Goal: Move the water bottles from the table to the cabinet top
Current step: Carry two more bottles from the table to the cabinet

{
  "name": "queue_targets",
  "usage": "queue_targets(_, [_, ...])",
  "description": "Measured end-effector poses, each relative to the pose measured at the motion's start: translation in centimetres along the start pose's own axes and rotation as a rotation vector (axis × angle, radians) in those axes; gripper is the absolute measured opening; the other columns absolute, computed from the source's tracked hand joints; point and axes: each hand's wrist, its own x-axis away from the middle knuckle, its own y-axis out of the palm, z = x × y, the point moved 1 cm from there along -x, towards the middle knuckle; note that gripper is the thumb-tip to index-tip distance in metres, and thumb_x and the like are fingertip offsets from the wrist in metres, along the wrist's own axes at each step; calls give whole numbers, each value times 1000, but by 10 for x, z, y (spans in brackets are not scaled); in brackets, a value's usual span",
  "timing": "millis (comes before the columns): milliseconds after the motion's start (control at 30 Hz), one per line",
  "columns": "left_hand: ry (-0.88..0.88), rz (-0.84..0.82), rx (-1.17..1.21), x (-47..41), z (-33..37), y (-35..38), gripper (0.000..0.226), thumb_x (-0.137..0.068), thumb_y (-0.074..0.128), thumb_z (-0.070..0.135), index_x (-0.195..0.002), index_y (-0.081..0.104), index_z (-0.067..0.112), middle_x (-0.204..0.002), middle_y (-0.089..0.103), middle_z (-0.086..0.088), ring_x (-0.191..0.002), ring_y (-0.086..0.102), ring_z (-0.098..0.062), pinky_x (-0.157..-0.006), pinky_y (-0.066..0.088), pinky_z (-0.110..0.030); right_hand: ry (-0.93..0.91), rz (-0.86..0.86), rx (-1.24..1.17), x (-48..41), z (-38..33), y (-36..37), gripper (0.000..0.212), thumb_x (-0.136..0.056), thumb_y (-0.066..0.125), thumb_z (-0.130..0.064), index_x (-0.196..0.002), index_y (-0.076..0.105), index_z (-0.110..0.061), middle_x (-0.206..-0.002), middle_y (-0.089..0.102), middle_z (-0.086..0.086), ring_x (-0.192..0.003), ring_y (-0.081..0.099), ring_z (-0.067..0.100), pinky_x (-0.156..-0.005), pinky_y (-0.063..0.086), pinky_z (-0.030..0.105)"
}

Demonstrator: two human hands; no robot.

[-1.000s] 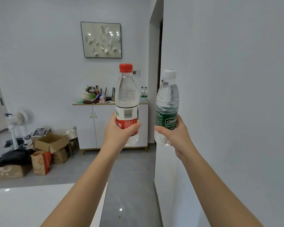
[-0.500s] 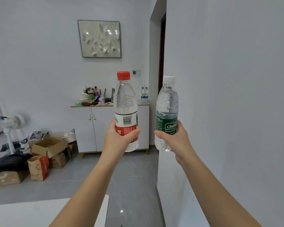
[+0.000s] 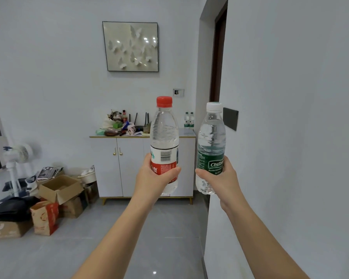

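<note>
Straight ahead: the cabinet top [image 3: 186, 133] lay beyond both bottles, across open floor [image 3: 129, 238].
Left hand [image 3: 152, 179]: fingers wrapped fully round the red-capped bottle [image 3: 164, 137], gripping at its label.
Right hand [image 3: 220, 181]: likewise wrapped round the white-capped bottle [image 3: 211, 135], low on the green label.
Long axes: both bottles stood upright, side by side, apart.
Free spot: bare surface showed at the cabinet's right end, near two small bottles [image 3: 189, 119]; clutter [image 3: 119, 126] filled the left.
Nearer hand: neither, by my judgement.
</note>
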Motion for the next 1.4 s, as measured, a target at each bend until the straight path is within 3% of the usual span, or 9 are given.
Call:
queue_targets(133, [-4,42,3,-52,-20,11,51,-73,82,19,-112,52,32,-101,65,13,-94,62,-6,-70,48,-19,-5,2,-5,-60,17,9,65,-73,81,-8,-129,51,-20,-112,66,-2,-103,64,16,-81,53,28])
queue_targets(300, [5,61,4,-106,-45,21,55,-71,83,19,-118,54,27,-106,67,7,-98,64,-12,-74,51,-22,-4,-1,-10,-113,36,18,63,-74,81,-8,-128,52,-22,-111,66,-4,-101,65,13,-77,52,25])
queue_targets(467, [-10,56,-9,-159,-71,26,60,-72,83,22,-123,53,25,-110,66,5,-102,63,-15,-86,54,-35,5,-2,-15,-154,55,29,56,-75,79,-5,-120,52,-25,-107,65,-5,-94,63,7,-59,50,14])
queue_targets(700, [-35,46,27,-251,-125,34,55,-71,84,20,-117,55,27,-107,67,4,-100,64,-17,-83,55,-35,17,21,-2,-233,99,56,49,-77,78,-5,-110,53,-29,-101,65,-6,-88,63,5,-51,49,11])
queue_targets(800, [-24,24,50,-299,-147,36,52,-73,82,18,-114,53,30,-106,66,6,-98,63,-13,-79,53,-30,13,34,-3,-277,119,72,46,-76,78,-5,-100,53,-35,-99,66,-7,-87,64,5,-58,50,13])
queue_targets(900, [-39,7,57,-359,-165,36,51,-73,82,18,-112,52,32,-105,65,8,-98,62,-11,-75,51,-27,18,48,-3,-330,135,93,48,-76,78,-3,-106,56,-33,-101,69,-5,-90,67,7,-67,52,18])
queue_targets(1067, [-45,-7,60,-457,-194,38,56,-73,82,18,-120,54,26,-109,66,4,-101,63,-16,-84,54,-35,14,58,4,-416,159,122,51,-75,79,-4,-114,58,-28,-103,70,-5,-95,67,11,-75,52,25])
queue_targets(1233, [-39,-30,49,-521,-225,48,56,-73,82,19,-119,53,28,-109,66,5,-101,63,-16,-82,54,-34,20,81,8,-476,188,135,51,-74,79,-3,-115,58,-25,-103,70,-3,-95,68,13,-78,54,28])
queue_targets(1400, [-43,-49,34,-564,-252,62,57,-72,83,20,-121,53,28,-109,66,5,-101,63,-14,-80,54,-32,12,87,-15,-525,210,143,50,-75,78,-1,-115,59,-24,-103,70,-1,-93,69,13,-67,54,20])
